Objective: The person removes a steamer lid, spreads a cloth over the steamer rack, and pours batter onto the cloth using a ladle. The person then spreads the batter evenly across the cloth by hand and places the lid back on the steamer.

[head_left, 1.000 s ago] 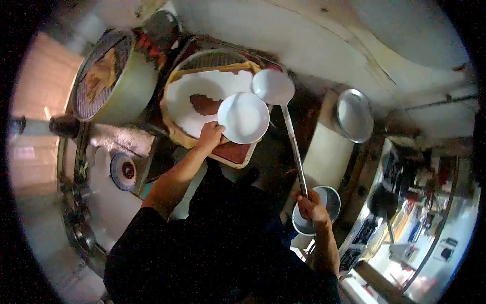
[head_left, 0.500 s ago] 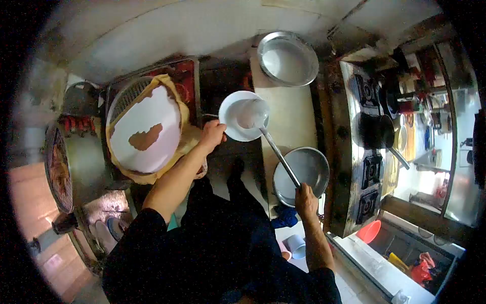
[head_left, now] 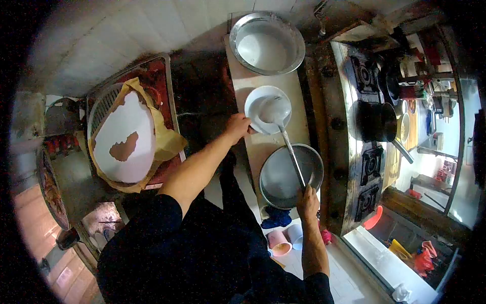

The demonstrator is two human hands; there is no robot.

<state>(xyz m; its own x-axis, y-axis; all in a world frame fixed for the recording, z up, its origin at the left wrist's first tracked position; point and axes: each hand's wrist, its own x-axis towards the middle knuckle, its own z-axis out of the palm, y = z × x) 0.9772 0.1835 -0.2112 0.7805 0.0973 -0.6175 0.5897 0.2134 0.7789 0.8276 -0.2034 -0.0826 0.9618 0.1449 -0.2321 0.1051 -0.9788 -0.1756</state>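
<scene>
My left hand [head_left: 239,127] is closed on the rim of a white bowl [head_left: 248,112], which is over the pale counter between two metal basins. In my right hand [head_left: 308,203] is the long handle of a ladle [head_left: 290,147], gripped near its end. The ladle's head lies inside the bowl; it looks whitish, and I cannot tell how full it is. Below the handle, nearer to me, stands a deep metal basin [head_left: 277,186] with pale liquid in it. A wider metal basin [head_left: 296,49] holding white liquid stands at the far end.
To the left, a round sieve-like tray with yellowish cloth [head_left: 169,141] and a white layer [head_left: 126,162] rests on a reddish surface. A gas stove [head_left: 372,162] runs along the right, with a dark saucepan [head_left: 379,121] on it. Plastic tubs [head_left: 279,243] stand below the counter.
The bowl, my left hand and the ladle's head have moved right, from the counter's left edge to over the counter. My view has shifted too. Both hands keep their hold.
</scene>
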